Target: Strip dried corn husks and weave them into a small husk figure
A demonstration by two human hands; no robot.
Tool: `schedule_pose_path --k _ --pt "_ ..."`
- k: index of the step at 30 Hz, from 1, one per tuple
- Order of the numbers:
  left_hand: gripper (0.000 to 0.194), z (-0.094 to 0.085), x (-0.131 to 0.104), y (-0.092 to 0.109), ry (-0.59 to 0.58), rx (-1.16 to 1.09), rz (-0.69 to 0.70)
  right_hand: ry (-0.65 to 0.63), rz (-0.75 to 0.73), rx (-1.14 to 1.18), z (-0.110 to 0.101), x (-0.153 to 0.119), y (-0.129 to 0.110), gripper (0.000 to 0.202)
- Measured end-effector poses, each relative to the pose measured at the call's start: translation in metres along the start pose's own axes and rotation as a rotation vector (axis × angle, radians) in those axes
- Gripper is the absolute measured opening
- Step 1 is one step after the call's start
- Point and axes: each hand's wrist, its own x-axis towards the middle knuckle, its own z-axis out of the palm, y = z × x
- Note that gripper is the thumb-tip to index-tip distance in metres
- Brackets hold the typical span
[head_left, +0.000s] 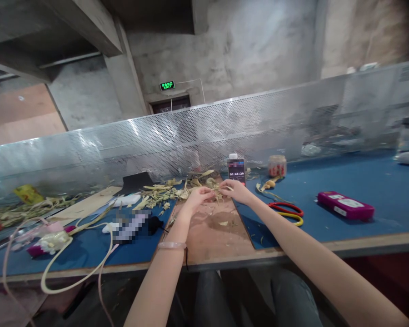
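My left hand and my right hand are close together over the far part of a bare brown board. Between them is dried plant material, pale and leafy. The fingers of both hands are bent in toward it, and a pale strip touches my right fingertips. What exactly my left fingertips hold is too small to tell. A phone showing a timer stands upright just behind my right hand. More dried leaves lie to the left of my left hand.
On the right are a magenta case, red and yellow cables and a jar. Looped cables, a black sheet and a yellow packet lie left. A perforated metal screen runs behind the blue tabletop.
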Motion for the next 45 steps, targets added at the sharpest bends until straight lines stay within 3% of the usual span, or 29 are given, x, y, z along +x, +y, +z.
schedule_pose_path --k 4,14,24,31,45 --pt "0.03 0.004 -0.001 0.0 -0.028 -0.083 -0.034 0.009 -0.004 -0.018 0.001 0.0 0.0 0.025" --pt "0.029 0.003 0.005 -0.008 -0.077 -0.051 -0.006 0.014 -0.011 -0.023 0.003 0.0 0.002 0.026" --pt "0.03 0.002 0.008 -0.011 0.021 -0.065 0.019 -0.093 0.082 0.128 0.009 -0.003 -0.001 0.033" --pt "0.028 0.005 0.007 -0.011 0.094 -0.131 0.012 -0.106 -0.002 -0.077 0.013 -0.006 -0.008 0.046" --pt "0.025 0.004 0.008 -0.012 0.149 0.043 0.061 0.009 0.002 -0.045 0.015 -0.005 -0.007 0.029"
